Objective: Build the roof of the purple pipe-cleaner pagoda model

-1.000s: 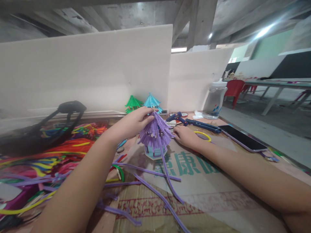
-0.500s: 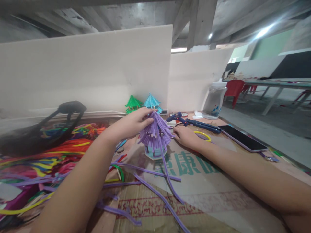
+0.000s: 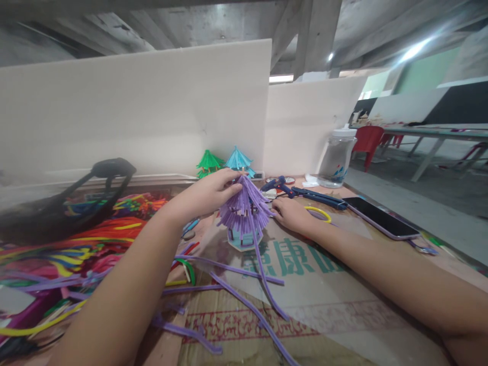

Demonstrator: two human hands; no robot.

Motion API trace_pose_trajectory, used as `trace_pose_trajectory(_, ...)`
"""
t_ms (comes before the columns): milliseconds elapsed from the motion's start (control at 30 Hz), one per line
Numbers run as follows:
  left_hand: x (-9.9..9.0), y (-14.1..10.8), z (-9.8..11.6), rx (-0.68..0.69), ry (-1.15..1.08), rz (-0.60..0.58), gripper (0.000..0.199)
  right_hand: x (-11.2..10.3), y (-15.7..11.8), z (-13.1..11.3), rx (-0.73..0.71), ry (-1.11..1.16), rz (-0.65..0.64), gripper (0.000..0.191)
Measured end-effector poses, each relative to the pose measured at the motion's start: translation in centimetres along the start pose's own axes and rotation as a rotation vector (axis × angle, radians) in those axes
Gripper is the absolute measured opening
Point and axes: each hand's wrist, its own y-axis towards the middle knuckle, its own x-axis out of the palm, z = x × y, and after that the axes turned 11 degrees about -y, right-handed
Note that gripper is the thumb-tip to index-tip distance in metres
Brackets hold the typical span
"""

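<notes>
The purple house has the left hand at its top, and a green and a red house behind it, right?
Almost: behind the purple house, with the left hand at its top, are a green house and a light blue house, not a red one, as the head view shows.

A red chair [image 3: 368,143] stands by a table [image 3: 430,132] beneath concrete beams [image 3: 319,35].

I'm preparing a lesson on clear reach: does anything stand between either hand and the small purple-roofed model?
Nothing visible does. The left hand holds the peak of the purple-roofed model. The right hand rests beside its fringe, though whether they touch is unclear; the glue gun lies beyond, outside that gap.
</notes>
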Motion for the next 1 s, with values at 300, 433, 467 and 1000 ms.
trace_pose_trajectory(300, 0.05, 0.16, -0.11, 0.017, -0.008, -0.001, 0.042, -0.16, -0.04, -0.09, 0.000, -0.004, -0.004, 0.020)
trace_pose_trajectory(433, 0.02, 0.08, -0.18, 0.017, -0.006, 0.001, 0.045, -0.13, -0.02, -0.09, 0.006, -0.004, -0.005, 0.020)
trace_pose_trajectory(467, 0.00, 0.05, -0.19, 0.015, -0.004, 0.002, 0.045, -0.12, -0.01, -0.09, 0.007, -0.002, -0.006, 0.021)
trace_pose_trajectory(1000, 0.03, 0.21, -0.19, 0.039, -0.003, 0.012, 0.041, 0.02, -0.04, -0.24, 0.004, 0.001, -0.001, 0.021)
